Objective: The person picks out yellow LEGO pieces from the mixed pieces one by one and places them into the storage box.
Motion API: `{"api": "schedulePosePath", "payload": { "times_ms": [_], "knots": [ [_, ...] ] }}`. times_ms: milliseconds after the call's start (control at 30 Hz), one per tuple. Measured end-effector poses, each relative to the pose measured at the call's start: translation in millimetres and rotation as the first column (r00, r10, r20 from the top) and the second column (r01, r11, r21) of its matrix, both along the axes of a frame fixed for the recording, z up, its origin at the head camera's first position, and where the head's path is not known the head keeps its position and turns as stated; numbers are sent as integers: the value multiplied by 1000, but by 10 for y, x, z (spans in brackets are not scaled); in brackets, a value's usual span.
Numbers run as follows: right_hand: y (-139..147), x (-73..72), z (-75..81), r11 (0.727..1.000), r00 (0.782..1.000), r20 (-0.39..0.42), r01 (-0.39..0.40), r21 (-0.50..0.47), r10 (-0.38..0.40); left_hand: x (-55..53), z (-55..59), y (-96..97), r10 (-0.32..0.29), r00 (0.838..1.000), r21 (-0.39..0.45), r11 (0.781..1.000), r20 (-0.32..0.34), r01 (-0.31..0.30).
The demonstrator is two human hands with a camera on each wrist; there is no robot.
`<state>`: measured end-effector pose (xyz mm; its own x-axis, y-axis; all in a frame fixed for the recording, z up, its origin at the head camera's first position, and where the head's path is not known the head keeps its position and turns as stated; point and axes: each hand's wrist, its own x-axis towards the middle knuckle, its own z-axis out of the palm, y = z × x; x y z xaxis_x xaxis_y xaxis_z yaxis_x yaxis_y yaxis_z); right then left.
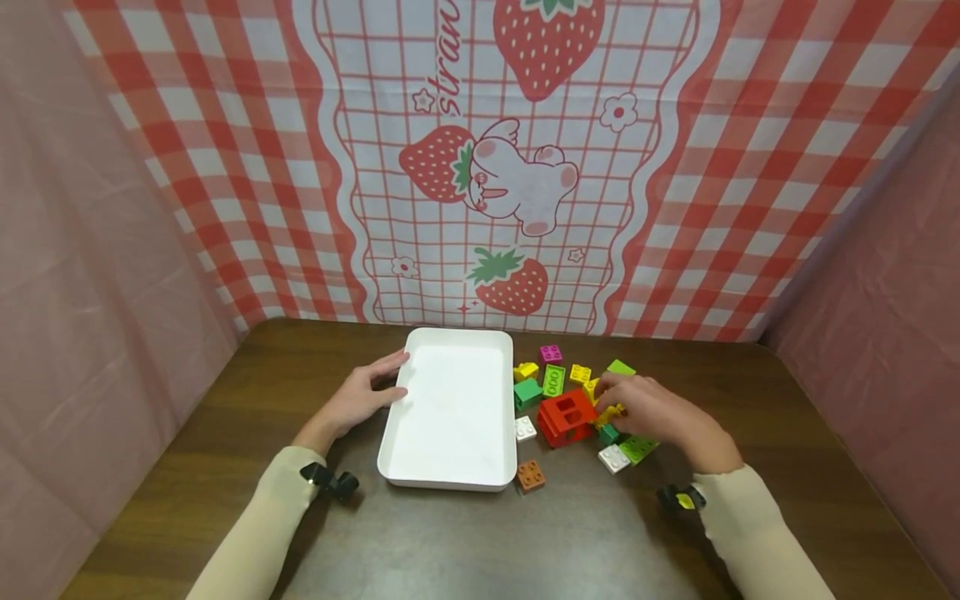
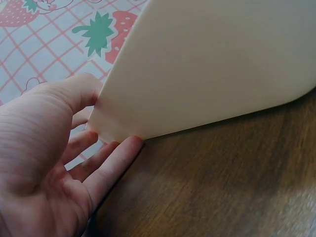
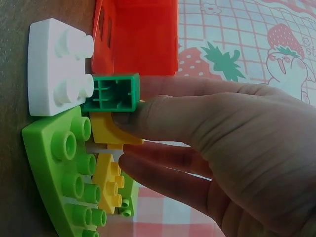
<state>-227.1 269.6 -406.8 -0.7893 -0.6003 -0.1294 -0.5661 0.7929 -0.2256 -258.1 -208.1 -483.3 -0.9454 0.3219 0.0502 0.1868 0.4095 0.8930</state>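
Note:
My left hand [image 1: 358, 398] touches the left rim of a white tray [image 1: 454, 408] with its thumb and fingertips, the fingers fairly straight. In the left wrist view they rest against the tray's pale side wall [image 2: 197, 64]. On the right, my right hand [image 1: 647, 407] reaches down into a group of toy building bricks. Its thumb and fingers pinch a yellow brick [image 3: 106, 129], partly hidden by the thumb. Close by are a small green brick [image 3: 116, 94], a red window-frame block [image 1: 567, 417], a white brick [image 3: 57, 69] and a lime-green brick [image 3: 69, 173].
More bricks lie right of the tray: magenta [image 1: 551, 354], lime [image 1: 553, 381], yellow [image 1: 526, 372], green [image 1: 527, 394], white [image 1: 525, 429] and brown [image 1: 530, 476]. A strawberry-print checked cloth [image 1: 517, 167] hangs behind the wooden table [image 1: 465, 542].

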Motion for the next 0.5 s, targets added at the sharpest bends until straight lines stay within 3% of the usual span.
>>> {"api": "schedulePosePath", "payload": {
  "times_ms": [500],
  "knots": [
    [-20,-43,-111,1000,999,19,26,13,-26,21,19,10,3,1000,-10,1000,-18,-3]
  ]
}}
